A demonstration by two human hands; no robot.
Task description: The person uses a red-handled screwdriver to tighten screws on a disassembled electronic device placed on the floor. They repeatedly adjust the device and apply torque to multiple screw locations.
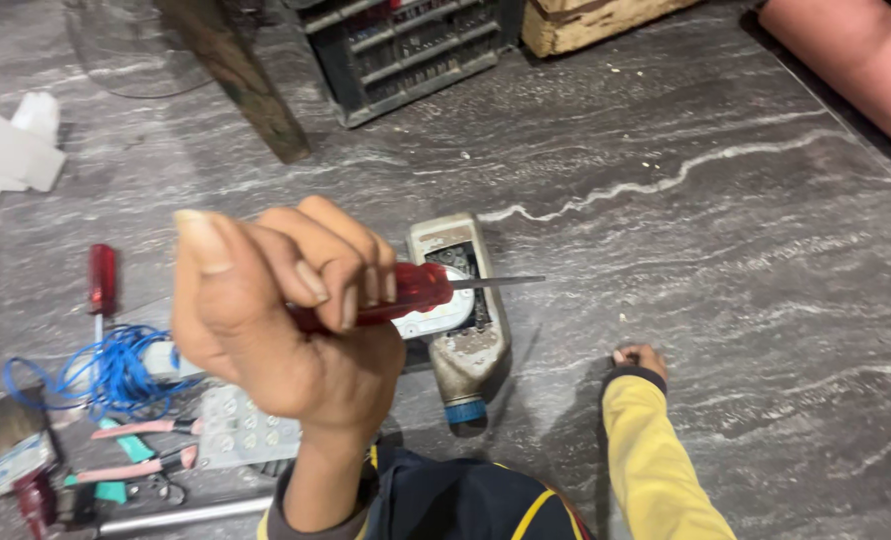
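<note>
Left hand (285,330) raised over the marble floor (725,250), grip clenched around a red-handled screwdriver (415,292), blade pointing right above a grimy opened device (470,330). Right hand (641,358), yellow sleeve, rests fingertips on floor; grip state unclear.

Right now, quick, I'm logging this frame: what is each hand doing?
Left hand: closed around a red-handled screwdriver.
Right hand: holds nothing, resting on the grey marbled floor; fingers mostly hidden.

A silvery blister pack of pills (237,430) lies on the grey floor just left of the opened grey device (465,330), beside the blue wire coil (115,370).
</note>
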